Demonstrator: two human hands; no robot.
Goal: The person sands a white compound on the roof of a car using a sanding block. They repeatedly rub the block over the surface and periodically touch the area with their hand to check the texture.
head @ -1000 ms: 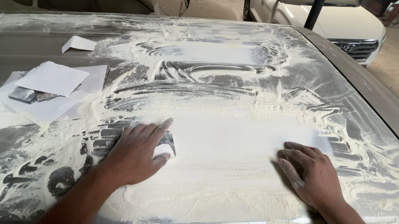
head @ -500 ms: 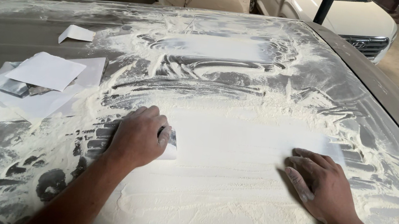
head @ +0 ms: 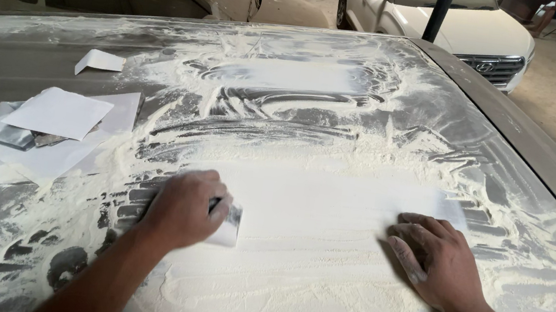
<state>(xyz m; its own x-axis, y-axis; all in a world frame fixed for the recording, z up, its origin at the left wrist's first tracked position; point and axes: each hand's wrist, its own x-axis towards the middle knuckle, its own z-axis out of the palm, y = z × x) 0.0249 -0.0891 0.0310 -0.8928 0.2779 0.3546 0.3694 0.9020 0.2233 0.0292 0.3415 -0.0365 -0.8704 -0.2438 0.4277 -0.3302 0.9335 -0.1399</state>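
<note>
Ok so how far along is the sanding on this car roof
Done, it seems: a smooth pale patch mid-roof, ringed by loose dust, and a smaller one farther back. In hand: the left hand presses a sanding block at the patch's left edge; the right hand lies flat on it. Left: bare grey roof at far left, beyond the paper sheets.

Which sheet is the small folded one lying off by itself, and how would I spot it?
Start at the dusty car roof and find the pile of white sheets left of the left hand. Just beyond that pile lies the small folded sheet. It alone sits apart on bare grey metal, with one corner turned up.
</note>
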